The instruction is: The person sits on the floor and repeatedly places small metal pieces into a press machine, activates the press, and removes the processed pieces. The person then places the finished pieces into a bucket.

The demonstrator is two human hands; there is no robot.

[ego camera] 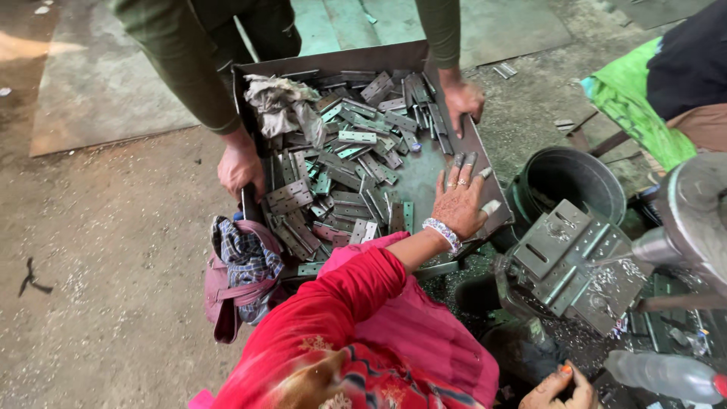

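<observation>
No labels, signs or screens in view. Nearest thing to a package: clear plastic bottle (666, 375), red cap, lying on its side at lower right (any wrapper too blurred to tell).

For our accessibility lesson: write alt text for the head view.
The person's left hand, in a red sleeve, rests flat in a metal tray piled with grey hinges, while another person's hands, in green sleeves, grip the tray's two sides. A dark bucket stands right of the tray; the right hand shows at the bottom edge.
</observation>
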